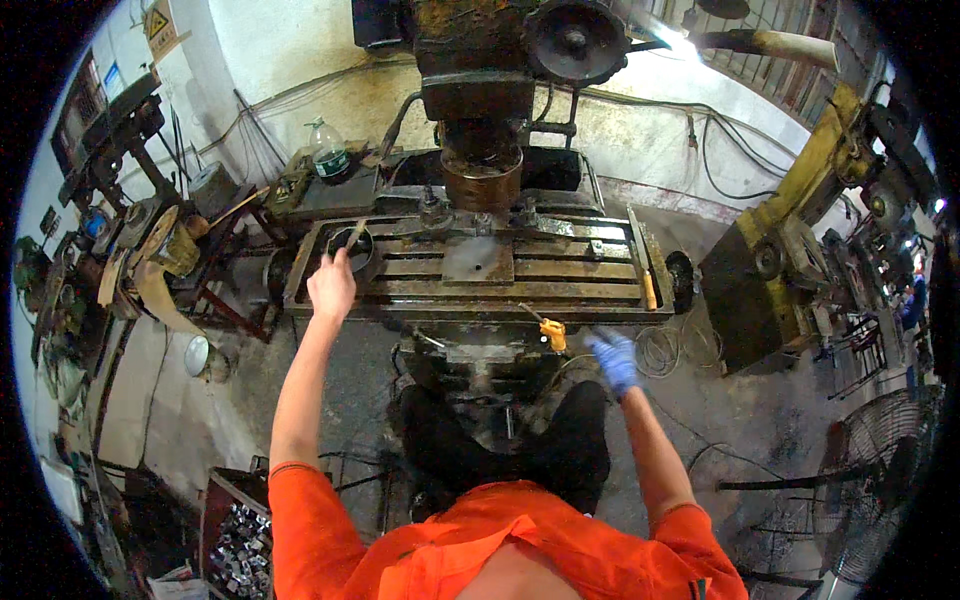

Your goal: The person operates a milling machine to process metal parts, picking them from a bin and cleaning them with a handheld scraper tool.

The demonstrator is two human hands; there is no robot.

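In the head view, a thin stick (356, 234) seems to be pinched between the bent fingers of the bare left hand (333, 287), and it is held out over a round dark pot (365, 260), perhaps so that its tip can be kept off the skin. The pot is set at the left end of the slotted metal table (425, 269), likely so it can be reached with ease. The right hand (613, 361) is covered by a blue glove and is blurred; nothing is seen held in it, but how far its fingers are spread cannot be told. Just beside it, apart from the glove, a yellow tool (552, 334) is kept at the table's front, maybe to be close by. A flat metal plate (463, 259) is laid in the middle, under the machine head (470, 80). A long tool with an orange handle (649, 291) is laid along the right edge. The table is marked by dark, dirty patches. Behind, a clear bottle (327, 147) is stood by a stained wall (300, 45). At the lower left, small metal bits (240, 550) are piled in a bin.
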